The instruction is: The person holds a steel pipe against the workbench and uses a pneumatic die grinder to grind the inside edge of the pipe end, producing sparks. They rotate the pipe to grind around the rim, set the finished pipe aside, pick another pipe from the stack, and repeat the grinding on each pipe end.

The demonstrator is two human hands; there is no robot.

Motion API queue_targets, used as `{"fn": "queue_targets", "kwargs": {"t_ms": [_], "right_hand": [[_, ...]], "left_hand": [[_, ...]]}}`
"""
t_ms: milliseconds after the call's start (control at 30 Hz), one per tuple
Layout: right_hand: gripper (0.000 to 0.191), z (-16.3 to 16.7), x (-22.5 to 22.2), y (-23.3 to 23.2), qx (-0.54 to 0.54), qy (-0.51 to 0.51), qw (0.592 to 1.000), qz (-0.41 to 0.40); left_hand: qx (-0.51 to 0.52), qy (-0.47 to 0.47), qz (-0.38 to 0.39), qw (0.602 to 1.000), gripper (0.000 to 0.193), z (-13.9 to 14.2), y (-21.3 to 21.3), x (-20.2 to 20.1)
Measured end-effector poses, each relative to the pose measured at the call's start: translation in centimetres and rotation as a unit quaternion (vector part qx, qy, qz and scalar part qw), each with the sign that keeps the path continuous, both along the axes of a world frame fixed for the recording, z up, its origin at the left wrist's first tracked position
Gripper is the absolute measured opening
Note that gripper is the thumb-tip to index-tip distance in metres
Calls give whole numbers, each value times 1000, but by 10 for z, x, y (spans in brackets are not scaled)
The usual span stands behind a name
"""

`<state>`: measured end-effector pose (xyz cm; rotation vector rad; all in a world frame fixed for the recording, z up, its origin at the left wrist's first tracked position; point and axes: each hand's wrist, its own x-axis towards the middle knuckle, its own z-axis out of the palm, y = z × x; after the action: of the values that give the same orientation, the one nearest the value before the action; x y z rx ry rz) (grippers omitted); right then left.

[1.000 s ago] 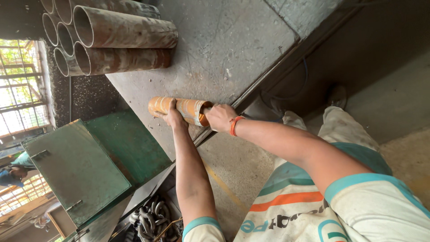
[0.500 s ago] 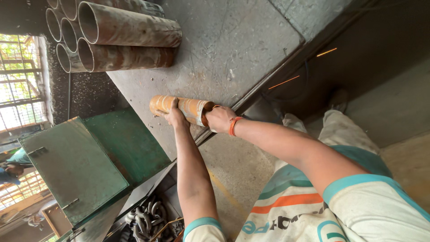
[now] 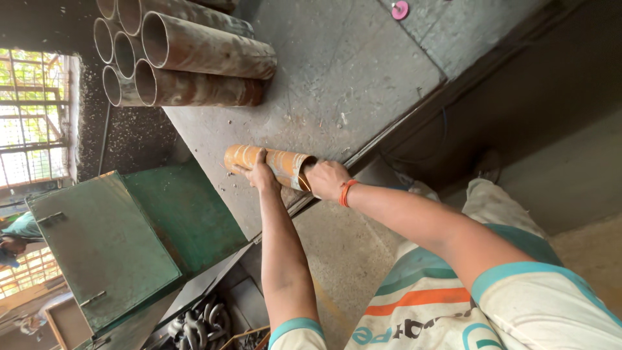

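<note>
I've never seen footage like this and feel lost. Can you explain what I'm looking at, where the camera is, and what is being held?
The camera sits on a person's head and looks down, so the two bare arms are their own. Both hands grip a short rusty orange pipe lying on a grey metal table: the left hand over its middle, the right hand, with an orange wristband, at its near end. Farther back on the table lies a stack of larger rusty pipes. Below stands a green metal cabinet, with a heap of chain near it.
</note>
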<state>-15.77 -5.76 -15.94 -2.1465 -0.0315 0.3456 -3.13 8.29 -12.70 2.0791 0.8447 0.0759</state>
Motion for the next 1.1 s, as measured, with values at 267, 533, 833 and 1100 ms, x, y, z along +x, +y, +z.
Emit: {"fn": "queue_targets", "kwargs": {"t_ms": [267, 533, 833, 1100], "right_hand": [[24, 6, -5, -7, 13, 7, 1000, 9], [54, 49, -57, -83, 102, -27, 994, -21], [53, 44, -45, -160, 22, -103, 944, -313], [57, 29, 12, -174, -75, -151, 893, -418]], "left_hand": [[11, 15, 5, 1000, 123, 9, -3, -2], [40, 20, -2, 999, 121, 25, 2, 1], [322, 119, -245, 907, 77, -32, 71, 27], [54, 5, -154, 987, 76, -10, -2, 48]]}}
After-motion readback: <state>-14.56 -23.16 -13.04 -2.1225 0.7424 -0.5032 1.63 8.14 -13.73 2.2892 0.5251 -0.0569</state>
